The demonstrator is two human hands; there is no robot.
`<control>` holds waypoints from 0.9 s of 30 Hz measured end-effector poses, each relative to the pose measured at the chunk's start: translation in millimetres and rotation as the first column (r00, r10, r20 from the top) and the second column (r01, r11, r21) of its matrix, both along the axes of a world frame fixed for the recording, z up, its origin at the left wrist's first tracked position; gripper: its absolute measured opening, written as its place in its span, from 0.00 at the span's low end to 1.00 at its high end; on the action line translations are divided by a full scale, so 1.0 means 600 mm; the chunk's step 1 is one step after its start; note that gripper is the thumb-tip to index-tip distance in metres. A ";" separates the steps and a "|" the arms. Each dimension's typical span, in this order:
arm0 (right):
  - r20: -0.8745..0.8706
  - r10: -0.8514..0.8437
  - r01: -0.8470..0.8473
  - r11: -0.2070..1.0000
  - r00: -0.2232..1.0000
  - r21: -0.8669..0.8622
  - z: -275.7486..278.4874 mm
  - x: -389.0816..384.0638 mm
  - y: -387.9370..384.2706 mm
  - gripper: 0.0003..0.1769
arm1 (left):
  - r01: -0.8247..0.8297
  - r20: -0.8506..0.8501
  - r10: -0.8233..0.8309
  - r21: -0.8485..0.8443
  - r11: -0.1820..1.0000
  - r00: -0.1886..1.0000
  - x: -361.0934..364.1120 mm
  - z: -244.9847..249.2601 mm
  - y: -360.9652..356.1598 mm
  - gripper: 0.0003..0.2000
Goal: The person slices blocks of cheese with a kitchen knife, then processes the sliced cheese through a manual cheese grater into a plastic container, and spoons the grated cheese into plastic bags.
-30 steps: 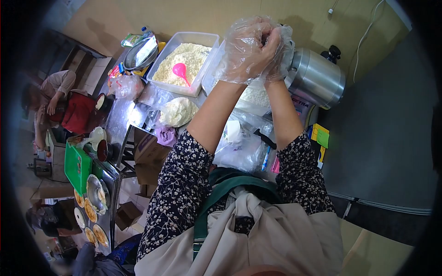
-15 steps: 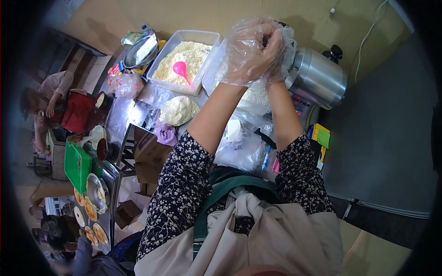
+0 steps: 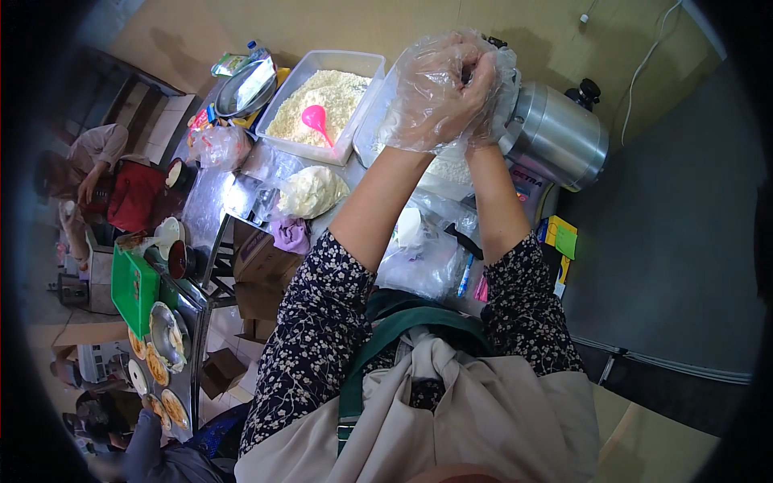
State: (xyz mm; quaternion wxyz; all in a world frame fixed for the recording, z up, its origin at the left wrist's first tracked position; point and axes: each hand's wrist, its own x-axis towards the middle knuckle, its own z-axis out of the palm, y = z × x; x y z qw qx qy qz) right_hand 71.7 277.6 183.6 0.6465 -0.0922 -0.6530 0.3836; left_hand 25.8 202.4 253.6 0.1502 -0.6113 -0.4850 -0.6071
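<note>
Clear plastic gloves cover both of my hands, raised close together above the table's far side. My left hand (image 3: pixel 431 92) is closed, with its fingers curled toward the other hand. Pressed against it, my right hand (image 3: pixel 485 92) is closed too and partly covered by crinkled plastic. Whatever lies between them, if anything, is hidden. Under and behind the hands is a translucent tub with white powder (image 3: pixel 448 168). Just right of them lies a silver metal cylinder (image 3: pixel 560 135), part of a machine.
Left of my hands stands a plastic tub (image 3: pixel 354 145) of pale crumbly powder with a pink scoop (image 3: pixel 315 118). A pale dough mound (image 3: pixel 312 192), a metal bowl (image 3: pixel 245 88) and plastic bags (image 3: pixel 423 262) share the table. Other people and a green tray (image 3: pixel 134 288) are at the left.
My hands stay clasped in nearly the same place. The people at the left have shifted slightly.
</note>
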 end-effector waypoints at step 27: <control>0.109 -0.076 0.072 0.996 0.991 0.049 -0.004 0.000 0.000 0.10 | 0.038 0.066 -0.036 -0.024 0.999 0.997 0.000 -0.013 -0.001 0.05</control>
